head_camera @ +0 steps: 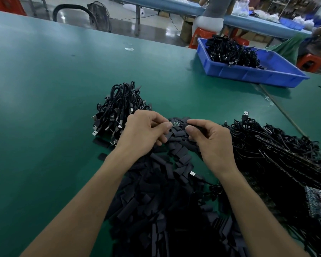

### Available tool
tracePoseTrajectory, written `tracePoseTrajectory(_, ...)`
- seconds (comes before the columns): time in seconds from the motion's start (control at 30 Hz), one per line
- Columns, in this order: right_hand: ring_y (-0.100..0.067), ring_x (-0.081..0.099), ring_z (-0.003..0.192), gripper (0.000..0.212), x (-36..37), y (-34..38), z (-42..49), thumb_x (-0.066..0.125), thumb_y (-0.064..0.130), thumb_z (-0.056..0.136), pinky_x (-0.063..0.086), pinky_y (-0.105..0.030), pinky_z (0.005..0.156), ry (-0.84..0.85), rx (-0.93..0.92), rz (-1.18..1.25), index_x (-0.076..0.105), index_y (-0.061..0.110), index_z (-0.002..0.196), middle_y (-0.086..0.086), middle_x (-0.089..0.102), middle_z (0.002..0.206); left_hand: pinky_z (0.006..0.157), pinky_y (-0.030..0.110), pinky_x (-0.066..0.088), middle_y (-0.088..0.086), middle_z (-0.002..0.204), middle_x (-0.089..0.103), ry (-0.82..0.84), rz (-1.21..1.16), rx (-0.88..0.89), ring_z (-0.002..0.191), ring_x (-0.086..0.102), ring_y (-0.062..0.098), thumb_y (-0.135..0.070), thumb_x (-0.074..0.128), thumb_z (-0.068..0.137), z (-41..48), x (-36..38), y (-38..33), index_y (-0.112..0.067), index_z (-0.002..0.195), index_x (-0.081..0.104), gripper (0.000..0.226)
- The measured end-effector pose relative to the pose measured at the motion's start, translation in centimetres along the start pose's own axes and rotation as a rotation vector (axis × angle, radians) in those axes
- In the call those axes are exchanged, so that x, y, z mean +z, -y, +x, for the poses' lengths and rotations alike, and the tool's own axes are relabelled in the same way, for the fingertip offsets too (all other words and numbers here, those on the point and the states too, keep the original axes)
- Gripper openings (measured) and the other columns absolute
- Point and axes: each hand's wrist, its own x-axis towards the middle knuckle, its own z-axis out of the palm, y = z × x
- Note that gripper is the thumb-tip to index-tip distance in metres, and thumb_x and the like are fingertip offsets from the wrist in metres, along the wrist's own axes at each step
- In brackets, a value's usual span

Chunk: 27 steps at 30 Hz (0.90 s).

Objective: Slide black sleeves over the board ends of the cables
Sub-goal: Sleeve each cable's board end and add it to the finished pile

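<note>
Head view, sleeving step at the point of alignment. My left hand pinches the small board end of a cable between thumb and forefinger, with the board's tip jutting toward the other hand. My right hand pinches one black sleeve the same way, its remaining fingers curled under. Board and sleeve sit in the gap between the two hands, very near each other and not yet overlapped as far as I can judge.

I read the step as mouth-to-tip alignment, the sleeve not yet slid on. The next move calls for holding the sleeve's opening square to the board and keeping the pinch light enough that the flat tube is not squashed closed. The board is then fed in along its length until it is covered.

Directly beneath both hands and back along the forearms lies the heap of loose sleeves. A coiled cable bundle lies just beyond the left hand. A larger spread of cables lies outward of the right hand. A blue tray with more cables stands well beyond the right hand.

Hard to make out:
- The sleeve's open end is hidden by the right fingertips.
- The held cable's run is lost under the left palm.
- Black on black blurs the heap's edges.
- The lower frame cuts off the heap.
</note>
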Motion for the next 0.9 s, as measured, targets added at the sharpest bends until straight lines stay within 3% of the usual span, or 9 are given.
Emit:
tracePoseTrajectory(0.13, -0.006, 0.072, 0.069, 0.018, 0.3, 0.1, -0.2, 0.074, 0.025, 0.089, 0.056, -0.021, 0.069, -0.053, -0.015, 0.022, 0.069, 0.042, 0.091, 0.016, 0.074, 0.077, 0.054, 0.022, 0.056, -0.001, 0.065, 0.073, 0.016, -0.009, -0.008, 0.056, 0.071, 0.017, -0.018, 0.073, 0.092, -0.1, 0.2, -0.2, -0.019, 0.08, 0.072, 0.012)
tracePoseTrajectory(0.3, -0.007, 0.072, 0.068, 0.019, 0.6, 0.1, -0.2, 0.076, 0.025, 0.088, 0.059, -0.027, 0.07, -0.092, -0.027, -0.019, 0.069, 0.043, 0.087, 0.014, 0.074, 0.074, 0.053, 0.021, 0.056, -0.003, 0.065, 0.073, 0.025, -0.012, -0.012, 0.055, 0.071, 0.016, -0.018, 0.073, 0.092, -0.2, 0.5, -0.4, -0.018, 0.08, 0.072, 0.012)
tracePoseTrajectory(0.43, -0.001, 0.07, 0.063, 0.019, 0.6, 0.3, -0.3, 0.076, 0.024, 0.088, 0.051, -0.011, 0.061, -0.123, -0.037, -0.016, 0.069, 0.041, 0.087, 0.02, 0.071, 0.068, 0.052, 0.02, 0.055, -0.002, 0.064, 0.073, 0.02, -0.023, -0.035, 0.054, 0.07, 0.017, -0.019, 0.073, 0.092, -0.3, 0.6, -0.5, -0.018, 0.078, 0.071, 0.014)
tracePoseTrajectory(0.53, 0.0, 0.069, 0.06, 0.015, 0.6, 0.4, -0.4, 0.076, 0.023, 0.088, 0.048, -0.009, 0.061, -0.125, -0.029, -0.033, 0.071, 0.037, 0.089, 0.02, 0.069, 0.064, 0.05, 0.02, 0.054, -0.001, 0.063, 0.073, 0.001, -0.031, -0.038, 0.054, 0.07, 0.019, -0.019, 0.073, 0.091, -0.3, 0.6, -0.5, -0.019, 0.076, 0.071, 0.015)
tracePoseTrajectory(0.7, -0.001, 0.068, 0.06, 0.01, 0.9, 0.6, -0.6, 0.077, 0.025, 0.087, 0.059, -0.024, 0.066, -0.134, -0.006, -0.062, 0.073, 0.032, 0.094, 0.021, 0.069, 0.064, 0.052, 0.022, 0.055, -0.003, 0.063, 0.073, -0.016, -0.03, -0.029, 0.054, 0.071, 0.019, -0.021, 0.073, 0.091, -0.3, 0.5, -0.4, -0.019, 0.077, 0.071, 0.014)
tracePoseTrajectory(0.9, -0.005, 0.071, 0.067, 0.023, 1.1, 0.6, -0.6, 0.079, 0.029, 0.084, 0.062, -0.038, 0.07, -0.117, 0.023, -0.073, 0.078, 0.021, 0.105, 0.018, 0.072, 0.073, 0.051, 0.021, 0.054, -0.003, 0.064, 0.073, 0.004, -0.055, -0.005, 0.055, 0.071, 0.016, -0.021, 0.072, 0.092, -0.2, 0.6, -0.3, -0.021, 0.076, 0.07, 0.016)
